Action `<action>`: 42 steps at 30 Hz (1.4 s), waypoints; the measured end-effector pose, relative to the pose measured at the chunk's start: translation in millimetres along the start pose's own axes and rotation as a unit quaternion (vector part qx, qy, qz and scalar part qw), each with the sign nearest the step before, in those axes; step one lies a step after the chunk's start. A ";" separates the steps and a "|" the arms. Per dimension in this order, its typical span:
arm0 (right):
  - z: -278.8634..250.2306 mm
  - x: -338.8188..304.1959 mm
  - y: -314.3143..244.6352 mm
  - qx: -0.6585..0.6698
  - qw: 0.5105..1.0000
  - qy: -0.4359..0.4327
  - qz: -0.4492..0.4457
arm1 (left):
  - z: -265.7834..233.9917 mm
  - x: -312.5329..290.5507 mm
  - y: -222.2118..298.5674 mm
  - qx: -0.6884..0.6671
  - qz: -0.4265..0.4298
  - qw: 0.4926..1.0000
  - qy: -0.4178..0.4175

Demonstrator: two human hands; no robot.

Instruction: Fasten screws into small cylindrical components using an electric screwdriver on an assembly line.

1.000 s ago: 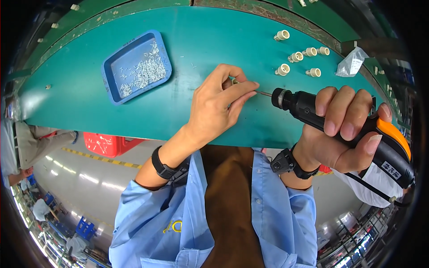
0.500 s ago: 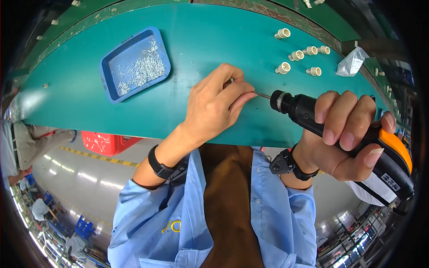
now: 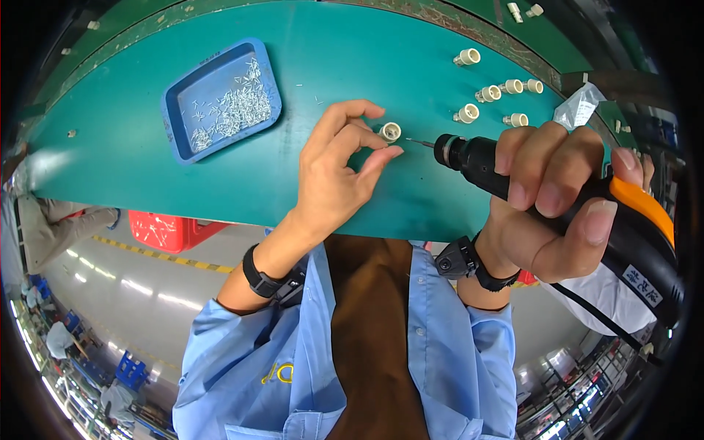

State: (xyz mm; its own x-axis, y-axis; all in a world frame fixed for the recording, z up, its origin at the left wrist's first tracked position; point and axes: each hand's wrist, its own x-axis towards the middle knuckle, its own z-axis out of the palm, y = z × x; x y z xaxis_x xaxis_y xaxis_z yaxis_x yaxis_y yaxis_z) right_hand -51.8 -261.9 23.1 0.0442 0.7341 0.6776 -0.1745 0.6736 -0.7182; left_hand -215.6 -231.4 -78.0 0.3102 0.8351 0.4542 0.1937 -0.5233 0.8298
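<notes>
Over your green table [image 3: 433, 202], bare toward the middle of its near edge, the black screwdriver [image 3: 484, 167] wrapped in your right hand [image 3: 535, 238] slants from near right to far left, its tip [image 3: 421, 142] beside your half-open left hand [image 3: 334, 167], whose hold on the adjoining cream socket [image 3: 391, 132] I cannot tell.

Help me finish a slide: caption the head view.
Right hand holds a driver, bit toward a cream fitting at the left hand; a blue tray holds small metal pieces.
</notes>
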 end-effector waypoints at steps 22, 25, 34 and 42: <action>14.0 -0.1 32.8 -0.121 0.988 0.064 0.069 | 15.0 -6.4 -11.5 -0.021 -0.037 0.999 0.001; 15.9 0.8 32.7 -0.125 0.987 0.067 0.077 | 14.3 -5.6 -10.8 -0.015 -0.031 0.999 0.001; 19.7 2.7 32.0 -0.123 0.987 0.054 0.084 | 14.7 -6.6 -11.5 -0.018 -0.040 0.999 -0.001; 25.1 4.3 35.9 -0.114 0.986 0.073 0.094 | 15.3 -6.7 -12.6 -0.016 -0.033 0.999 0.013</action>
State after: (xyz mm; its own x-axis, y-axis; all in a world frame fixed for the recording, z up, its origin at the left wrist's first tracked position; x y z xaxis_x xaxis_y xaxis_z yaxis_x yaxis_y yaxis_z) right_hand -82.5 -236.8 4.3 0.1769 0.8412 0.5110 0.0315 0.5141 -0.8571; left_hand -205.8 -233.0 -96.4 0.2730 0.8718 0.4067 0.1819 -0.4619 0.8681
